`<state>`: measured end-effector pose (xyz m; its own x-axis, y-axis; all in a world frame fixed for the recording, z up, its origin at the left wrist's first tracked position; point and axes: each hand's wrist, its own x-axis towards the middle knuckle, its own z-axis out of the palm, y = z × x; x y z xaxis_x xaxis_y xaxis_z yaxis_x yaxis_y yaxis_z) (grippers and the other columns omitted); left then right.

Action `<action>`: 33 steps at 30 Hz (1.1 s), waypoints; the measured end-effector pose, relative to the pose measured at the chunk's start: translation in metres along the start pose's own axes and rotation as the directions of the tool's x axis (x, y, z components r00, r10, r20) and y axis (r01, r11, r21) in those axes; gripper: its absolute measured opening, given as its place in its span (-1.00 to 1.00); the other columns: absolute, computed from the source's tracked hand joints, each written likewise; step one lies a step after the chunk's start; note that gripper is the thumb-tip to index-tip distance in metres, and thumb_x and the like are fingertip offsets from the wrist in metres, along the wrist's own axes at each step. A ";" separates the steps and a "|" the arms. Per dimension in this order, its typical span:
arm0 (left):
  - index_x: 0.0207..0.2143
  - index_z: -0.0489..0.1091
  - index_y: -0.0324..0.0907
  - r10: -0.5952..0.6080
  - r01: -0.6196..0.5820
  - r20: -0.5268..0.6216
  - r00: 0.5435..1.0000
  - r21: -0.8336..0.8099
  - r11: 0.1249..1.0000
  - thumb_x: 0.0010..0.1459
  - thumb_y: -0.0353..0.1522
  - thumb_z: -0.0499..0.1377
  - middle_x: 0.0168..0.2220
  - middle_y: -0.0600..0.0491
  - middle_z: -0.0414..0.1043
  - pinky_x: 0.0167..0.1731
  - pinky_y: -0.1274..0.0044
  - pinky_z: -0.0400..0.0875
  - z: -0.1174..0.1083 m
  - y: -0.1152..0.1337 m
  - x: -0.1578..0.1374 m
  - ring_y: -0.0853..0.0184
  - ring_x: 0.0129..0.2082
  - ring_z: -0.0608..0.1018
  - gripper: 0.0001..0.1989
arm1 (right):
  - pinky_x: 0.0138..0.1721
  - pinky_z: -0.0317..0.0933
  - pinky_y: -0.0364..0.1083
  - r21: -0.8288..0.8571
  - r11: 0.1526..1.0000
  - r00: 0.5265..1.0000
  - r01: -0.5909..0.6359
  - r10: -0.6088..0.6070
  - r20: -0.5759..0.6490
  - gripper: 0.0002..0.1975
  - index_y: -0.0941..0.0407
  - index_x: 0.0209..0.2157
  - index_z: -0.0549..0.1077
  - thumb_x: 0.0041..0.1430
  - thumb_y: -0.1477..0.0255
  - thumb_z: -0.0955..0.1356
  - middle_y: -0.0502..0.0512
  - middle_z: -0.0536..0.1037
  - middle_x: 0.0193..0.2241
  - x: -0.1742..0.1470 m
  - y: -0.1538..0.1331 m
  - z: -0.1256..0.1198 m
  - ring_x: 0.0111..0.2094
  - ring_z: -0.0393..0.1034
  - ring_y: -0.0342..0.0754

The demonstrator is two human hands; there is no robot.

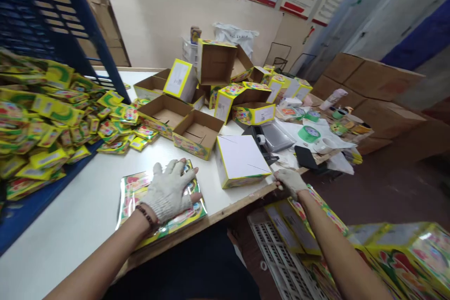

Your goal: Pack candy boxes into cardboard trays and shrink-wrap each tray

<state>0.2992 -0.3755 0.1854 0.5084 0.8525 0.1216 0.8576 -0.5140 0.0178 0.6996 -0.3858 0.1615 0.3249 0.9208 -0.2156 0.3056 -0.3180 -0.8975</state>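
Observation:
My left hand [172, 191], in a fingertip-less white knit glove, lies with spread fingers on a flat, colourful printed box [140, 234] that has shiny clear film around it. At the table's front edge, my right hand [290, 182], gloved the same way, has its fingers closed together. What they pinch, if anything, is too small to make out. Just left of those fingers sits a box turned bottom up [242, 159], showing a plain white face and yellow edges. Open printed box trays [197, 131] with brown insides stand behind my left hand.
A blue crate [101, 33] at left spills small yellow packets [52, 117] onto the white table [87, 206]. Green tape rolls [309, 134] and a black flat object [305, 157] lie at right. Packed boxes [404, 253] and a white slatted crate [277, 253] stand below the edge.

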 end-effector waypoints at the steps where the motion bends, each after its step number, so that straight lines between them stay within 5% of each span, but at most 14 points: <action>1: 0.19 0.31 -0.02 -0.003 0.003 -0.003 1.000 -0.016 1.000 0.11 0.08 0.08 0.24 -0.29 0.20 0.02 -0.05 0.08 -0.001 0.001 -0.001 -0.16 0.20 0.25 -0.33 | -0.62 -0.02 -0.13 0.010 1.000 1.000 0.010 -0.010 0.005 -0.63 0.04 -0.63 0.23 -0.26 0.11 0.42 -0.06 0.23 -0.71 -0.005 -0.007 -0.002 -0.65 0.11 -0.14; 4: 0.19 0.31 -0.02 0.002 -0.002 -0.015 1.000 -0.052 0.999 0.08 0.09 0.12 0.24 -0.28 0.20 0.05 -0.07 0.03 -0.002 0.002 -0.002 -0.16 0.19 0.25 -0.32 | -0.57 0.03 -0.15 0.089 0.989 0.986 0.117 -0.127 0.111 -0.57 0.06 -0.58 0.23 -0.20 0.04 0.42 -0.08 0.23 -0.63 -0.025 -0.041 0.008 -0.60 0.12 -0.17; 6: 0.19 0.31 -0.02 0.005 -0.006 -0.018 1.000 -0.062 0.998 0.07 0.09 0.12 0.24 -0.28 0.20 0.07 -0.06 0.02 -0.003 0.003 -0.003 -0.15 0.19 0.25 -0.30 | -0.55 0.03 -0.17 0.147 0.971 0.922 0.189 -0.227 0.315 -0.57 0.09 -0.57 0.25 -0.10 0.05 0.42 -0.08 0.24 -0.61 -0.039 -0.071 0.035 -0.59 0.12 -0.19; 9: 0.20 0.29 -0.04 0.005 -0.006 -0.018 1.000 -0.054 0.999 0.03 0.14 0.13 0.24 -0.29 0.19 0.07 -0.06 0.01 -0.002 0.002 -0.004 -0.16 0.20 0.23 -0.23 | -0.57 0.01 -0.20 0.084 0.970 0.680 0.230 -0.222 0.699 -0.63 0.12 -0.55 0.30 0.00 0.13 0.41 -0.10 0.27 -0.64 -0.048 -0.110 0.096 -0.61 0.14 -0.22; 11: 0.21 0.29 -0.04 0.017 -0.018 -0.026 1.000 -0.047 0.999 0.02 0.16 0.11 0.24 -0.30 0.19 0.06 -0.05 0.03 -0.002 0.001 -0.004 -0.16 0.19 0.23 -0.22 | -0.58 0.04 -0.22 -0.013 0.949 0.513 0.315 -0.158 0.843 -0.70 0.14 -0.51 0.34 0.01 0.20 0.40 -0.12 0.31 -0.65 -0.043 -0.127 0.136 -0.62 0.18 -0.23; 13: 0.18 0.31 -0.01 0.025 -0.027 -0.039 0.999 -0.051 0.998 0.14 0.11 0.03 0.22 -0.26 0.22 0.05 -0.01 0.07 -0.003 0.000 -0.004 -0.11 0.18 0.26 -0.34 | -0.60 0.04 -0.23 -0.118 0.902 0.420 0.416 -0.076 0.904 -0.76 0.13 -0.54 0.33 0.01 0.28 0.39 -0.14 0.30 -0.69 -0.032 -0.136 0.166 -0.64 0.18 -0.23; 16: 0.09 0.39 0.01 0.006 -0.011 -0.073 0.997 -0.071 0.997 0.30 -0.07 -0.10 0.17 -0.18 0.28 0.04 0.07 0.12 -0.002 0.000 -0.003 -0.02 0.14 0.30 -0.54 | -0.63 0.01 -0.23 -0.208 0.837 0.358 0.506 0.016 0.933 -0.75 0.12 -0.61 0.28 0.02 0.35 0.37 -0.15 0.27 -0.74 -0.015 -0.137 0.187 -0.67 0.15 -0.23; 21: 0.13 0.36 0.01 0.006 -0.016 -0.096 0.995 -0.103 0.995 0.27 -0.14 0.00 0.16 -0.16 0.27 0.04 0.09 0.14 0.002 -0.002 -0.002 -0.02 0.14 0.30 -0.58 | -0.62 0.07 -0.23 -0.286 0.880 0.421 0.380 0.110 0.900 -0.80 0.13 -0.61 0.30 -0.01 0.43 0.37 -0.15 0.28 -0.74 -0.008 -0.121 0.189 -0.68 0.17 -0.23; 25: 0.12 0.37 0.00 0.006 -0.016 -0.106 0.994 -0.096 0.995 0.27 -0.13 -0.01 0.17 -0.19 0.28 0.07 0.05 0.12 0.004 -0.002 -0.002 -0.04 0.16 0.30 -0.56 | -0.59 0.18 -0.24 -0.127 0.990 0.550 -0.063 0.140 0.823 -0.75 0.15 -0.54 0.35 -0.08 0.35 0.47 -0.10 0.39 -0.63 -0.021 -0.090 0.195 -0.63 0.28 -0.23; 28: 0.20 0.29 -0.06 -0.002 -0.006 -0.093 0.996 -0.079 0.997 0.27 -0.17 -0.02 0.21 -0.23 0.24 0.09 -0.01 0.08 0.005 -0.001 0.000 -0.08 0.20 0.26 -0.52 | -0.55 0.21 -0.26 0.148 0.941 0.647 -0.305 0.091 0.757 -0.68 0.14 -0.47 0.35 -0.08 0.27 0.50 -0.12 0.37 -0.58 -0.036 -0.063 0.206 -0.61 0.23 -0.26; 33: 0.26 0.20 -0.01 0.038 -0.037 0.018 0.999 -0.043 0.998 0.29 -0.22 -0.04 0.28 -0.24 0.15 0.08 -0.15 0.00 -0.003 0.001 -0.004 -0.15 0.27 0.18 -0.50 | -0.58 0.17 -0.26 0.237 0.904 0.686 -0.355 0.080 0.723 -0.68 0.11 -0.44 0.27 0.06 0.20 0.41 -0.18 0.24 -0.62 -0.054 -0.037 0.223 -0.68 -0.01 -0.31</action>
<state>0.2980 -0.3798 0.1878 0.5420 0.8339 0.1045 0.8339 -0.5490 0.0563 0.4714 -0.3730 0.1206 -0.3996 0.7695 -0.4982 -0.0510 -0.5613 -0.8260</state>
